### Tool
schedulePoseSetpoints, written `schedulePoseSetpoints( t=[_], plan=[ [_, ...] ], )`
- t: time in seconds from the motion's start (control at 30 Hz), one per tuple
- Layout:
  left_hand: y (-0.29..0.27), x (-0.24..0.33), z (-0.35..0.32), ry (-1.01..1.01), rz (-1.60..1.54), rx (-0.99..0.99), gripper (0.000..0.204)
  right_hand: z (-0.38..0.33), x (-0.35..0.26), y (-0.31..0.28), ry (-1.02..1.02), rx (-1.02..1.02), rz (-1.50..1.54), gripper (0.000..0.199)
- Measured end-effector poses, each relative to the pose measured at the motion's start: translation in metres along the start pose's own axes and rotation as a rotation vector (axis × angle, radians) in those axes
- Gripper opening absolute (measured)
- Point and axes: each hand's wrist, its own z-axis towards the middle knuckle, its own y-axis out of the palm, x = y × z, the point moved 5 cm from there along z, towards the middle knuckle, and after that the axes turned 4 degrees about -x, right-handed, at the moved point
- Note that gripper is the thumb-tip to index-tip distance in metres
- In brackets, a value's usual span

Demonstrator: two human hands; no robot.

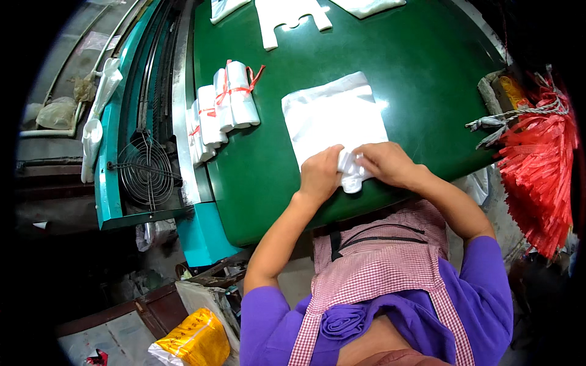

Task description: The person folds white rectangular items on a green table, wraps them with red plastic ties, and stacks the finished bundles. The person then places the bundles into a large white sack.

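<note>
Green tabletop point(427, 91): we pinch the bags' point(334, 116) near edge, left hand point(320, 174) and right hand point(386, 163) both clamped on it.

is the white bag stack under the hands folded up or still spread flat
Partly folded. The near end of the white bag stack is rolled up under the left hand and right hand; the rest lies flat on the green table.

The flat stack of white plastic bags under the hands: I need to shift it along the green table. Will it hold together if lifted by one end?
Probably not. The stack of white plastic bags looks thin and unbound, so it would likely droop and fan apart. Its glossy film may slide easily on the smooth green table.
</note>
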Motion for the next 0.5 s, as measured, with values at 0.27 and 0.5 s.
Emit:
schedulePoseSetpoints(
  t=[0.27, 0.5],
  plan=[
    [0.011, 0.041, -0.062, 0.234, 0.109, 0.132, 0.035, -0.013, -0.005, 0.027, -0.262, -0.090, -0.501, 0.044],
    [0.001, -0.031, 0.010, -0.292, -0.495, -0.221, 0.015, 0.008, -0.024, -0.009, -0.281, -0.047, -0.256, 0.057]
  ],
)
